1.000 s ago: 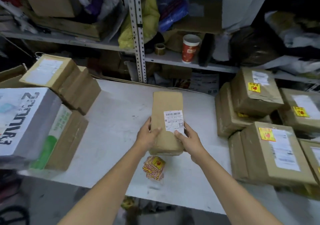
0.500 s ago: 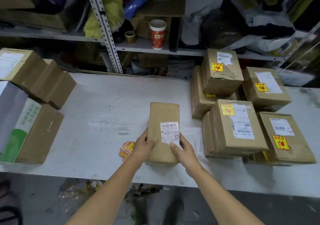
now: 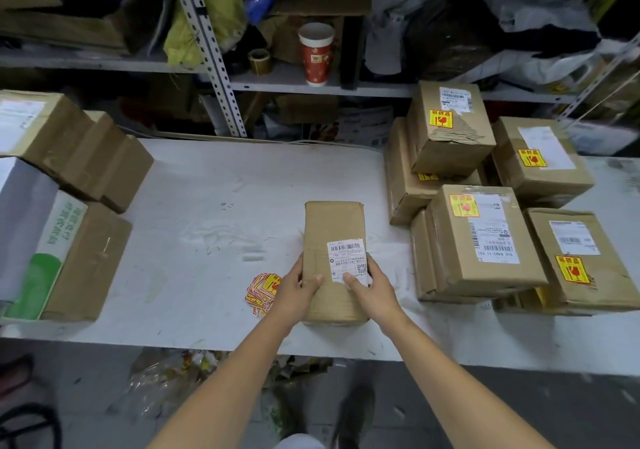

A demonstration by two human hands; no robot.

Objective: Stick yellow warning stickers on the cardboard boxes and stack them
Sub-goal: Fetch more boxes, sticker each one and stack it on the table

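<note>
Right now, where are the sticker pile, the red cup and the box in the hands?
sticker pile (image 3: 260,289), head view, its middle.
red cup (image 3: 316,55), head view, its side.
held box (image 3: 333,227), head view, its top.

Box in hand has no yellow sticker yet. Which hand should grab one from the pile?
Left, most likely. The sticker pile lies on the table just beside the left hand, on its outer side. The right hand would have to cross over the box, so it can keep steadying it.

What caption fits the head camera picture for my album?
Both hands, left and right, hold an unstickered box beside yellow stickers.
</note>
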